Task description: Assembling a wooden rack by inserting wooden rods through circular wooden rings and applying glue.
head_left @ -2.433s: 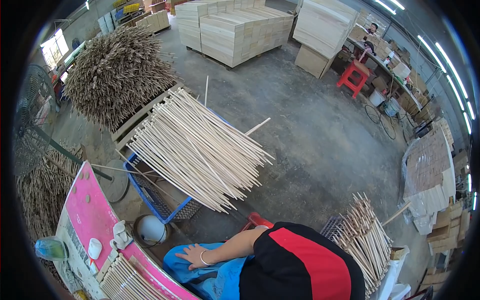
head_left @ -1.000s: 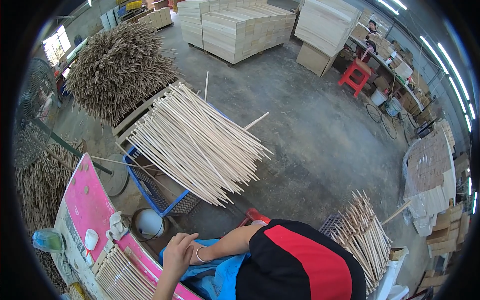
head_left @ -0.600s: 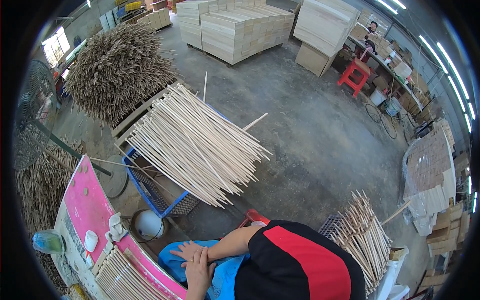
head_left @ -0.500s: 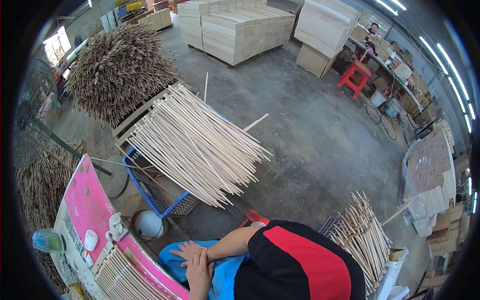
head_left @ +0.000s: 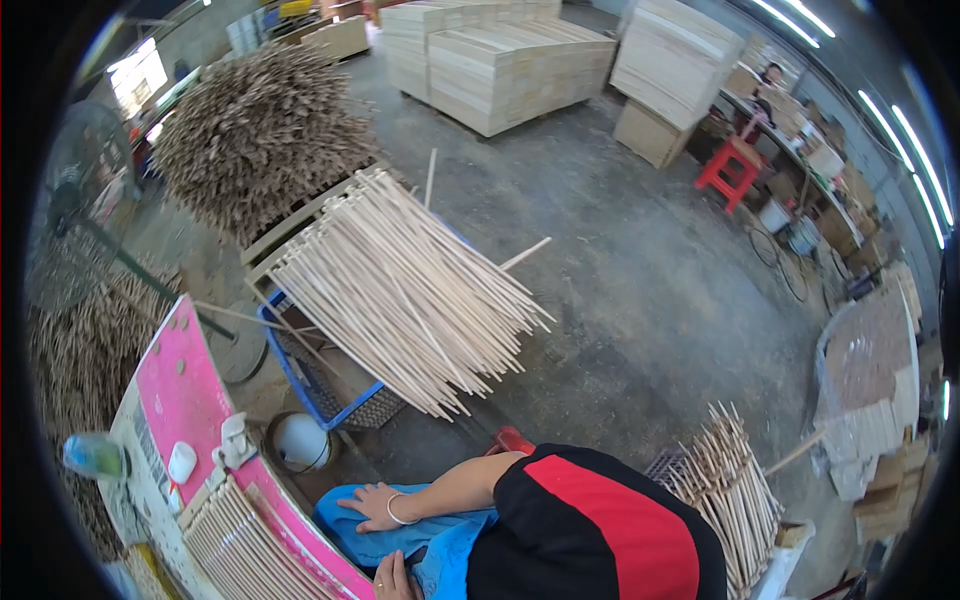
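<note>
and here's the right hand (head_left: 372,506), palm down on the crumpled bright-blue cloth (head_left: 455,550) draped over the lap, fingers spread and a little apart, nothing gripped between them. a thin white bracelet (head_left: 398,512) circles that wrist, the bare forearm running back to a black sleeve with a broad red panel (head_left: 620,500).

down at the lower edge, the left hand (head_left: 393,580) is half out of view, fingers bent and lying close together, a ring on one of them; it sits between the blue cloth and the pink-topped worktable (head_left: 190,390), and i can't tell whether it's clasping anything underneath.

just left of that hand, on the worktable, there's a neat row of slim pale wooden sticks (head_left: 250,545), side by side. further up the same table, a crumpled white cloth (head_left: 235,440), a small white plastic bottle (head_left: 182,463), and a greenish clear container (head_left: 95,457) out near the far edge.

beyond the table stands a bucket with a whitish inside (head_left: 302,440), and next to it a blue plastic crate (head_left: 355,405) with a great heap of pale knobbed wooden rods (head_left: 400,300) lying across it. over to the right, another bundle of brown-tipped sticks (head_left: 725,500), just beside the sleeve.
</note>
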Tool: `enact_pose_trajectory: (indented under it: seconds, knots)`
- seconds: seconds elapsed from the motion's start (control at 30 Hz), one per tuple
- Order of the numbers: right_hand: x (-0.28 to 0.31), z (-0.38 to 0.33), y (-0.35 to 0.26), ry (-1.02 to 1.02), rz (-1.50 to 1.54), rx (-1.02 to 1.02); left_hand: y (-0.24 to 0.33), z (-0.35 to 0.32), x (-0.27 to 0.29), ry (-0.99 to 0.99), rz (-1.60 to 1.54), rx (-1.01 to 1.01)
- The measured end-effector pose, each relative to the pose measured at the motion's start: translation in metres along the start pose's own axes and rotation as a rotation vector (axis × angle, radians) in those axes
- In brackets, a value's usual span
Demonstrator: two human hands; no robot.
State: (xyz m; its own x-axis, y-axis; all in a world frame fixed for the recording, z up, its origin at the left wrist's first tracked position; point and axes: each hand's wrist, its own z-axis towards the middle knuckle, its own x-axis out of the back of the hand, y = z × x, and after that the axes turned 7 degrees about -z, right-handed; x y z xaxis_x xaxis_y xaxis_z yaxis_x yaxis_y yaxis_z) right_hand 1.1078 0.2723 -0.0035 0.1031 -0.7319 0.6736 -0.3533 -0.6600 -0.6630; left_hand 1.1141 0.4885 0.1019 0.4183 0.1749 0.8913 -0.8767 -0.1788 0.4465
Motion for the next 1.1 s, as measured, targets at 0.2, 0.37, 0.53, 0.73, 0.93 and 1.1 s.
enact_pose_trajectory:
  seconds: [0.2,0.37,0.53,0.73,0.93,1.1]
  knots:
    - [-0.008,0.005,0.043,0.002,0.305,0.062,0.019,-0.03,0.008,-0.021,-0.002,-0.021]
    - [-0.055,0.021,0.112,-0.143,0.782,-0.141,0.028,-0.05,0.012,-0.001,-0.026,0.151]
    - [-0.165,-0.006,0.267,-0.472,-0.077,0.044,0.04,-0.03,0.024,0.072,-0.019,0.202]
    - [-0.1,-0.05,0.28,-0.476,0.223,-0.182,0.024,-0.014,0.024,0.005,-0.013,0.297]
    - [-0.11,-0.062,0.237,-0.685,0.34,-0.194,-0.005,0.004,0.031,-0.019,-0.34,0.398]
    - [-0.085,-0.017,0.217,-0.926,0.376,-0.181,-0.019,0.002,0.028,-0.066,-0.395,0.313]
